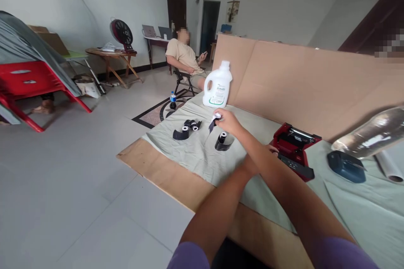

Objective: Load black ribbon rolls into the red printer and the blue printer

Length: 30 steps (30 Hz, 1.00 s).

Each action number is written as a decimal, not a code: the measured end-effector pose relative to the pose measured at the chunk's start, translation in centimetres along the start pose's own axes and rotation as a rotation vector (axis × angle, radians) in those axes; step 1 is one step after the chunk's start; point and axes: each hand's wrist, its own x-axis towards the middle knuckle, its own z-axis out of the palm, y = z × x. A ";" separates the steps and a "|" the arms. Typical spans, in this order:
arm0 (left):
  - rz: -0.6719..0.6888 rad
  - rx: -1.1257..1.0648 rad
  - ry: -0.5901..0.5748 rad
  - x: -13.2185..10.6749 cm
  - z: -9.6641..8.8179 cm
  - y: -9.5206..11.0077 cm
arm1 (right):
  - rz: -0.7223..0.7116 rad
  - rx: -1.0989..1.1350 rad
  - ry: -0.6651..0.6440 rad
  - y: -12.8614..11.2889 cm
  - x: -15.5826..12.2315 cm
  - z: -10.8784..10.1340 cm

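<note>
My arms are crossed, the right forearm lying over the left. My right hand is closed on a small roll with a white core and a loose dark strip, held just above the cloth. Fingertips of my left hand show at the edge of a red and black machine with its lid up; the rest of that hand is hidden behind my right forearm. Below my right hand stands a partly unrolled black roll. Several more black rolls with white cores lie to the left.
A white jug stands before a cardboard panel. To the right are a dark blue device and a shiny wrapped bundle. The cloth-covered board's edge faces me. A seated person holds a phone beyond.
</note>
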 end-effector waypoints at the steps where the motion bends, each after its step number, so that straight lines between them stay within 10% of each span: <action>1: 0.011 0.009 -0.009 -0.1 0.0 0.1 | 0.053 -0.103 -0.059 0.1 0.6 1.3; 8: 0.042 0.168 0.003 -1.5 -0.6 2.0 | 0.235 -0.321 -0.226 0.5 1.6 4.7; 19: 0.143 0.074 -0.048 0.1 -0.1 -0.6 | 0.200 0.026 -0.146 5.0 -4.5 -0.1; 30: 0.112 0.125 0.013 -0.4 0.2 -0.9 | 0.185 0.166 -0.003 3.3 -6.7 1.6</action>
